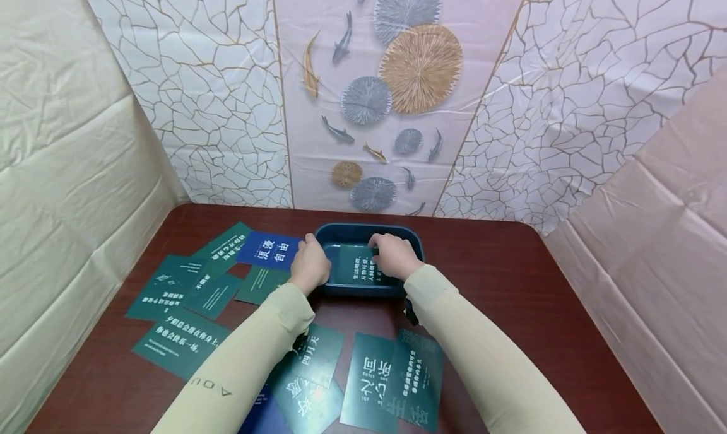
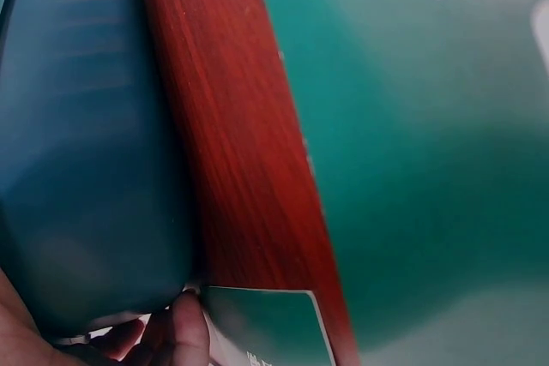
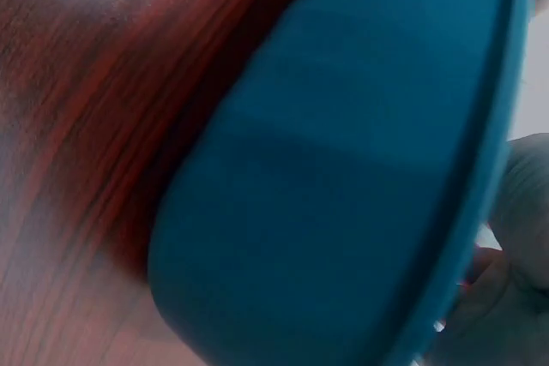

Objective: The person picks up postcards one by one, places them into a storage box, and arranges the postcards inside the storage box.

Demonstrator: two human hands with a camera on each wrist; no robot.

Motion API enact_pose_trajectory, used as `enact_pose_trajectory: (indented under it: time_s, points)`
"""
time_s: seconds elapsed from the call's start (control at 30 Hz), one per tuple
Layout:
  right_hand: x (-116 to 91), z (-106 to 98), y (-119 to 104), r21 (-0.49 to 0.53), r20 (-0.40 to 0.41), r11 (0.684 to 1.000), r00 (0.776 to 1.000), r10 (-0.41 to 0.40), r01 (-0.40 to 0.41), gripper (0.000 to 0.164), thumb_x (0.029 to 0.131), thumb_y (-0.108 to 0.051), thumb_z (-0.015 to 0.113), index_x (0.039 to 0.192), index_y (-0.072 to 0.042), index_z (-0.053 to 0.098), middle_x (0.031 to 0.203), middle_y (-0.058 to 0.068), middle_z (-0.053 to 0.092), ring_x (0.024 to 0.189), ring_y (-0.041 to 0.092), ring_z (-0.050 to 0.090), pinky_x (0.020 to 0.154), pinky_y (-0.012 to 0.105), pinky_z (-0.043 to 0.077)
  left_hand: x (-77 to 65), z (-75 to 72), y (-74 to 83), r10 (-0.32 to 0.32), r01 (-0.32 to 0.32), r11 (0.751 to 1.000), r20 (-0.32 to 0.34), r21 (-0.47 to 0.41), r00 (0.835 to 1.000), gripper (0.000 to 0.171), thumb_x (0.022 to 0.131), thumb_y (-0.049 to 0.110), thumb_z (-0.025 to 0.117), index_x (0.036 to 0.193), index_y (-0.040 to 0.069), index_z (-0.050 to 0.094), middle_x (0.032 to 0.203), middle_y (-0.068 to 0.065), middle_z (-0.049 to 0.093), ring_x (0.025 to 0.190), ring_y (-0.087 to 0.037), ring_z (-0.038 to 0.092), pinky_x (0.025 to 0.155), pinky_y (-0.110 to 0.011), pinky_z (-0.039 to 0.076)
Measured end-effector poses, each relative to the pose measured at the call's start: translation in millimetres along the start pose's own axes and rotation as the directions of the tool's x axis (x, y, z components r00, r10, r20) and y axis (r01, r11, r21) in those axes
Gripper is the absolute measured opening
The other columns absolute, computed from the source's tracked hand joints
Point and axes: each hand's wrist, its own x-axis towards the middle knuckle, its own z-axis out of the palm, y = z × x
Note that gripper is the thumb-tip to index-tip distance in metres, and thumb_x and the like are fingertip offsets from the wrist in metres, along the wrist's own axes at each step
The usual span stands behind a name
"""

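A dark blue-green tray (image 1: 363, 227) stands at the back middle of the table. My left hand (image 1: 309, 265) is at its left end, fingers bent close to the rim, right beside a blue card (image 1: 268, 250) with white characters. In the left wrist view, the fingertips (image 2: 189, 327) meet the tray's lower end, near the corner of a green card (image 2: 266, 319). Whether they grip the rim is hidden. My right hand (image 1: 396, 256) reaches over the tray's right side and pinches the right part of a green card (image 1: 354, 267) inside it. The tray wall (image 3: 317, 177) blocks its fingertips in the right wrist view.
Several overlapping green cards (image 1: 182, 342) lie on the left of the table. More green cards (image 1: 363, 383) and part of a blue card (image 1: 264, 415) lie at the front, between and under the forearms. Bare wood (image 1: 500, 282) shows right of the tray. Cloth-covered walls enclose the table.
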Motion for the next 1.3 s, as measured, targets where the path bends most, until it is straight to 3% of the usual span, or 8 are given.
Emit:
enact_pose_trajectory:
  time_s: [0.17, 0.57, 1.1, 1.3]
  points:
    - [6, 12, 2, -0.047, 0.014, 0.999, 1.000, -0.005, 0.006, 0.029, 0.096, -0.015, 0.062, 0.125, -0.013, 0.062, 0.120, 0.007, 0.061, 0.109, 0.026, 0.056, 0.093, 0.048, 0.042, -0.4, 0.6, 0.2, -0.001, 0.001, 1.000, -0.002, -0.004, 1.000, 0.068, 0.094, 0.015, 0.058, 0.147, -0.002, 0.020, 0.136, -0.026, 0.039, 0.110, -0.041, 0.053, 0.090, -0.055, 0.045]
    - [3, 24, 7, 0.007, 0.055, 1.000, 0.998, 0.024, -0.025, 0.030, 0.096, -0.013, 0.061, 0.125, -0.012, 0.063, 0.123, 0.011, 0.055, 0.115, 0.029, 0.050, 0.093, 0.044, 0.045, 1.4, 1.5, 0.5, 0.003, -0.003, 1.000, 0.000, 0.002, 1.000, 0.070, 0.093, 0.015, 0.057, 0.148, -0.002, 0.018, 0.137, -0.026, 0.038, 0.112, -0.041, 0.052, 0.091, -0.054, 0.045]
    - [3, 28, 9, -0.002, 0.033, 0.998, 0.997, 0.065, -0.065, 0.027, 0.095, -0.017, 0.063, 0.122, -0.014, 0.064, 0.117, 0.010, 0.055, 0.109, 0.028, 0.051, 0.092, 0.044, 0.044, -0.4, 2.0, 2.6, -0.005, 0.005, 1.000, 0.009, 0.012, 1.000, 0.067, 0.094, 0.016, 0.057, 0.147, -0.001, 0.019, 0.135, -0.025, 0.039, 0.109, -0.039, 0.053, 0.089, -0.053, 0.046]
    - [1, 26, 10, 0.022, 0.006, 0.999, 0.999, 0.035, -0.036, 0.024, 0.096, -0.017, 0.063, 0.119, -0.011, 0.063, 0.113, 0.009, 0.055, 0.106, 0.027, 0.052, 0.089, 0.042, 0.045, -1.2, 0.8, 3.4, -0.007, 0.007, 1.000, 0.005, 0.015, 1.000, 0.068, 0.094, 0.015, 0.057, 0.147, -0.001, 0.019, 0.135, -0.025, 0.040, 0.108, -0.040, 0.054, 0.089, -0.053, 0.046]
